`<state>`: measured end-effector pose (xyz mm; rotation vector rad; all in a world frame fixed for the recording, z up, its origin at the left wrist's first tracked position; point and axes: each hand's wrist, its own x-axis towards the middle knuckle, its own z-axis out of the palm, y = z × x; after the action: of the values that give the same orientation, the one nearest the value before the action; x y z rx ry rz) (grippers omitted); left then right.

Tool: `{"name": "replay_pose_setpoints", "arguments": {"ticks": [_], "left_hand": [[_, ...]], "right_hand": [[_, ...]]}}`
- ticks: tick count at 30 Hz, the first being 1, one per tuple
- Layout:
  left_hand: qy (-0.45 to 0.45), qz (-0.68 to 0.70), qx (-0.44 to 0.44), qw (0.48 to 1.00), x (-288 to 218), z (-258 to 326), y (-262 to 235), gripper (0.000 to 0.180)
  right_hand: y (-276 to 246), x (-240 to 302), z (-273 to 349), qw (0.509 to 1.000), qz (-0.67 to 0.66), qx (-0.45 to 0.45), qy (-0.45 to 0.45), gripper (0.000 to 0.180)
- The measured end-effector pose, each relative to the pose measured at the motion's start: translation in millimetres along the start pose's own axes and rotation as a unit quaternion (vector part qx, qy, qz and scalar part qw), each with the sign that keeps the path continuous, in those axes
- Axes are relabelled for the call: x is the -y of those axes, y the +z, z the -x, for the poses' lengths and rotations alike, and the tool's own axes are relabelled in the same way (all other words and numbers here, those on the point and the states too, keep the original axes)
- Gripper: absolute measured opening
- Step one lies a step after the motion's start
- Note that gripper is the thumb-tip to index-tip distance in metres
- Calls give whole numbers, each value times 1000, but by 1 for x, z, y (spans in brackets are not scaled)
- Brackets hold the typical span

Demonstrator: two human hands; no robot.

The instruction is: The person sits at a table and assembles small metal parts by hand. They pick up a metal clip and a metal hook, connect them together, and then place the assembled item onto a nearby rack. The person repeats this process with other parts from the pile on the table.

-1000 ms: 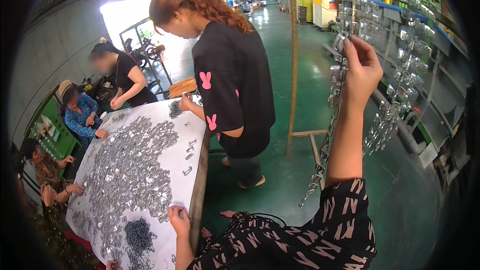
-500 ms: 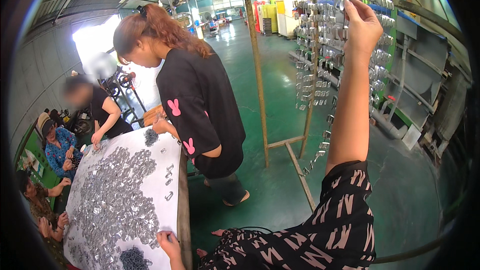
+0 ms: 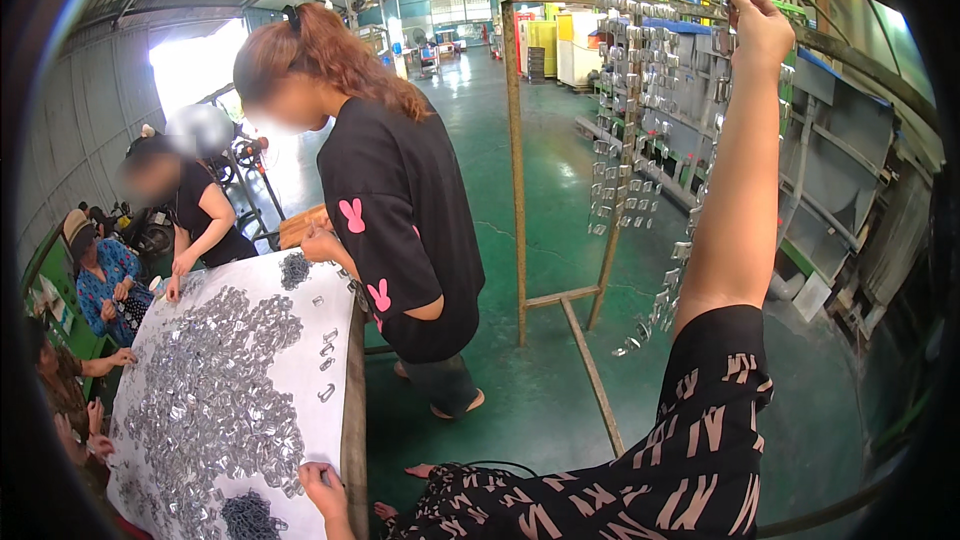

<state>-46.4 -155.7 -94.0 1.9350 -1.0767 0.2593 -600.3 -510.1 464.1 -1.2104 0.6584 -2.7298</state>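
My right hand (image 3: 762,28) is raised high at the metal rack (image 3: 513,170), its fingers pinched on the top end of a hanging strand of small silvery metal pieces (image 3: 674,275). The strand runs down beside my forearm, which hides part of it. On the table's right edge rests my left hand (image 3: 323,490), its fingers curled. What it holds, if anything, is too small to make out. Beside it spreads a wide heap of loose silvery metal pieces (image 3: 215,380), with a dark pile of chain-like hooks (image 3: 250,518) near the front.
More strands of metal pieces (image 3: 610,180) hang from the rack. A person in a black shirt (image 3: 400,210) stands at the white-covered table (image 3: 325,420), holding something small. Several other people work along its far and left sides. A rack crossbar (image 3: 592,375) runs low over the green floor.
My right hand has risen slightly and moved right, closer to the rack's top, and the strand has shifted with it. My left hand stays at the table edge.
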Motion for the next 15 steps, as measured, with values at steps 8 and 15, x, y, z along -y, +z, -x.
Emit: {"name": "replay_pose_setpoints", "arguments": {"ticks": [8,15], "left_hand": [[-7,2,1,1000,0,0,0,8],[-11,13,6,1000,2,-2,2,7]], "right_hand": [[-6,-13,-22,998,-3,57,13,20],[-17,-33,-66,995,-8,93,44,21]]}}
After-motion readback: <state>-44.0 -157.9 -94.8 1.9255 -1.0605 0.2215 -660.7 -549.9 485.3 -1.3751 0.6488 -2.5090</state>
